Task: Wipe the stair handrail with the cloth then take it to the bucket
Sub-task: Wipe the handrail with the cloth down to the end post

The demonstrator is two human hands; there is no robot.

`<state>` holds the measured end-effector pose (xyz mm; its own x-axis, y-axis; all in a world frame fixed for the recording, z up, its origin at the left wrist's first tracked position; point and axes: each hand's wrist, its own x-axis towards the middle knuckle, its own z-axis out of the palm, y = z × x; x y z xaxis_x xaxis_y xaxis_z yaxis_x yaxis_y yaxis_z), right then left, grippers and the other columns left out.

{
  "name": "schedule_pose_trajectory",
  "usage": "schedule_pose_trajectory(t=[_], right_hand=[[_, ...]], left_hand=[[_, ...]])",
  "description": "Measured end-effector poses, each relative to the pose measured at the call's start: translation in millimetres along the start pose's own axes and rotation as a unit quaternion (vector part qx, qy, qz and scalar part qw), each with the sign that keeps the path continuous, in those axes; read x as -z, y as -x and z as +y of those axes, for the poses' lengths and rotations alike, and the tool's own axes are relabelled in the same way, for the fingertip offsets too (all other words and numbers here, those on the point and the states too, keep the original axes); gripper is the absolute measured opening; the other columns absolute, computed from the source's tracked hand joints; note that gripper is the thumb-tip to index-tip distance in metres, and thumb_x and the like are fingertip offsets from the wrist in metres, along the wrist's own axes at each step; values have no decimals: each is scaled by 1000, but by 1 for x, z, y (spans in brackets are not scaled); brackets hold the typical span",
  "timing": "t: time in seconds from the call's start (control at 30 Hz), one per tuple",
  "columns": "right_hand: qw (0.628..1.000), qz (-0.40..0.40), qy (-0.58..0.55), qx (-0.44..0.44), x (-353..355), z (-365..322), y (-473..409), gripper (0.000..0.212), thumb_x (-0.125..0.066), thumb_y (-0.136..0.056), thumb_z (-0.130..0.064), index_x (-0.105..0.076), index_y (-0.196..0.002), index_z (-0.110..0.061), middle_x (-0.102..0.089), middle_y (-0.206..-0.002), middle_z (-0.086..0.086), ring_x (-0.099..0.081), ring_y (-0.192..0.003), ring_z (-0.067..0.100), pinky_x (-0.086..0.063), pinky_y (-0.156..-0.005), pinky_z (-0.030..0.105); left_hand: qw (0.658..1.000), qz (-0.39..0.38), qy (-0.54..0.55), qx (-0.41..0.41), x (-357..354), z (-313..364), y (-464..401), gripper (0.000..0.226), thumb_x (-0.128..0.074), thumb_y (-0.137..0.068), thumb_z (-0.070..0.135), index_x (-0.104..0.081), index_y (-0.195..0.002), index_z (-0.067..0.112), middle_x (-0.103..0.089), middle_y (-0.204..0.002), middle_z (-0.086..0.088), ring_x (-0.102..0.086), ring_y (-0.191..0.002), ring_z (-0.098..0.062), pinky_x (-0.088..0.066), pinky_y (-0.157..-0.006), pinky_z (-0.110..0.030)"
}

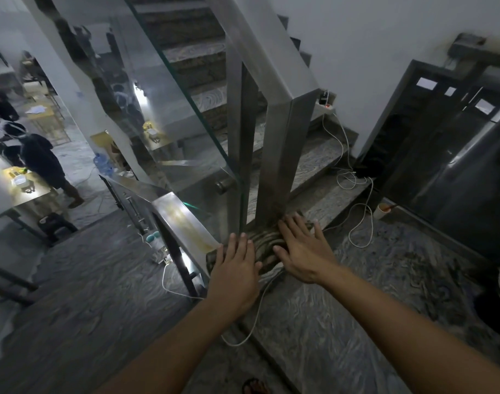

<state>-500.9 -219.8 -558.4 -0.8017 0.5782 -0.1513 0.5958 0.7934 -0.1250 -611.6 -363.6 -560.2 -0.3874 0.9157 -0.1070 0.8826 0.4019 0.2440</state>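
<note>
Steel stair handrail (183, 220) runs flat along the landing edge to the upright post (283, 155). Striped cloth (264, 241) lies bunched on the rail's end, at the post's foot. Left hand (237, 268) and right hand (302, 251) press flat on it, fingers spread, grip not closed. Wiping step seems in hand. Next: gather cloth, carry to bucket, probably the dark rim (499, 302) at right edge.

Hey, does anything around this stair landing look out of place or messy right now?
Yes. White cables trail loosely over the lower steps and the landing floor, one running under the arms, which looks like a trip hazard. A cup stands on the floor by the dark door. Both hands lie flat on the cloth.
</note>
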Motion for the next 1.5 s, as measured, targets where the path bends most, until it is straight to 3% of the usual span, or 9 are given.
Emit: schedule_pose_trajectory(t=[0.3, 0.43, 0.57, 0.67, 0.93, 1.1, 1.23, 1.4, 1.5], right_hand=[[998, -5, -7, 59, -4, -5, 8, 60, -23, -96, -49, -10, -149, -24, -4, -161, 0, 7, -146, 17, 7, -116, 52], [993, -4, -23, 117, -7, -11, 19, 57, -23, -96, -49, -12, -148, -30, -7, -160, -6, 2, -146, 12, 7, -117, 48], [997, 13, -29, 74, -2, 1, 11, 65, -15, -89, -63, -15, -148, -34, -10, -160, -2, -2, -146, 13, 5, -116, 42], [999, 23, -29, 39, -10, -6, 10, 69, -10, -89, -63, -9, -149, -29, -7, -161, 4, 0, -147, 18, 0, -119, 42], [995, 80, 36, 36, -21, -80, 40, 64, -23, -90, -59, -42, -137, -18, -50, -135, 20, -47, -122, 36, -34, -100, 55], [990, 77, 22, 115, -27, -85, 31, 61, -27, -94, -43, -33, -141, -3, -26, -152, 23, -22, -142, 37, -28, -111, 56], [989, 61, -22, 136, -40, -93, 34, 57, -11, -98, -39, -12, -149, -13, -17, -156, 17, -10, -144, 39, -19, -114, 57], [988, 65, 5, 141, -38, -118, 32, 60, -30, -92, -43, -30, -144, -13, -34, -151, 10, -19, -142, 37, -19, -111, 58], [982, 62, -43, 176, -36, -126, 26, 66, -33, -92, -47, -25, -146, -11, -18, -156, 12, -4, -146, 28, -5, -115, 49]], left_hand=[[998, 38, 13, 56, -1, 0, 12, 51, -23, -100, 31, -23, -146, 8, -19, -158, -13, -10, -147, -25, -5, -120, -41], [993, 51, 18, 108, 1, -7, 28, 63, -6, -93, 36, -22, -146, 6, -20, -158, -14, -12, -147, -25, -4, -121, -41], [991, 61, 29, 118, 4, -13, 26, 87, 14, -78, 44, -28, -145, 5, -25, -156, -13, -16, -146, -24, -7, -121, -41], [991, 37, 36, 123, 6, -20, 17, 78, 8, -85, 42, -21, -147, 6, -17, -158, -14, -8, -148, -24, -3, -121, -42], [990, -29, -17, 136, 16, -74, -4, 68, -6, -89, 42, 7, -149, 15, 16, -159, -8, 17, -146, -22, 6, -117, -58], [992, -41, 5, 117, 19, -92, -18, 69, -10, -88, 47, 8, -149, 22, 23, -157, -13, 23, -144, -27, 11, -116, -54], [994, -27, 2, 104, 20, -97, -26, 80, -11, -80, 43, 10, -148, 6, 20, -157, -18, 21, -144, -30, 15, -114, -44], [998, -42, -21, 36, 27, -111, -31, 79, -13, -81, 41, 10, -148, 5, 18, -157, -16, 22, -144, -25, 20, -111, -37], [998, -50, -32, 5, 30, -121, -34, 77, -11, -81, 40, 10, -148, 9, 18, -158, -13, 21, -145, -22, 19, -113, -36]])
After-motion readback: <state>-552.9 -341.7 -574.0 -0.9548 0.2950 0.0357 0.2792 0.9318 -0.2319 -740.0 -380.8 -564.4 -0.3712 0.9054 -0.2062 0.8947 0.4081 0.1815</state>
